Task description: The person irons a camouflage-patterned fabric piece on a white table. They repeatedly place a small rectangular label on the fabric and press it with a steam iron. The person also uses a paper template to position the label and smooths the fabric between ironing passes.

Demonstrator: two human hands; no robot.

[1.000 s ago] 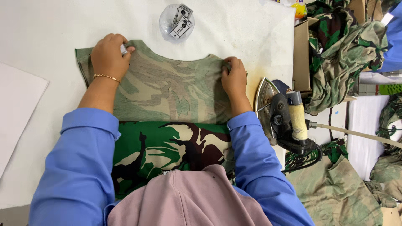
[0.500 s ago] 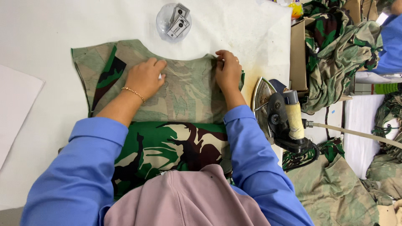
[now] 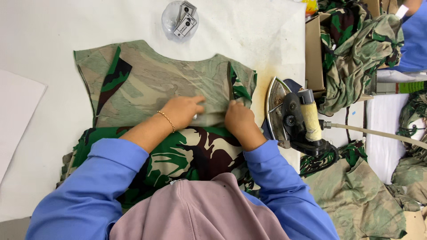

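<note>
Wide white counter (image 3: pixel 53 53) fills the view, and spread flat across it is the camouflage fabric garment piece (image 3: pixel 147 84), pale reverse side up, its long axis running left to right, the scooped neckline edge pointing to the far side. Its near edge overlaps a darker green and brown camouflage cloth (image 3: pixel 191 153) lying at the near edge of the counter. Both arms in blue sleeves come in from the near side, angled inward toward the middle. The left hand (image 3: pixel 182 111) lies palm down on the pale fabric, fingers stretched to the right and pressed flat, gripping nothing that shows. The right hand (image 3: pixel 238 118) sits just beside it, knuckles up, fingers curled onto the fabric near a folded-over right edge; whether it pinches the cloth, cannot tell. To the right, a metal steam iron (image 3: pixel 289 115) rests on the counter. At the far side, a small clear round dish (image 3: pixel 179 20) holds tags.
</note>
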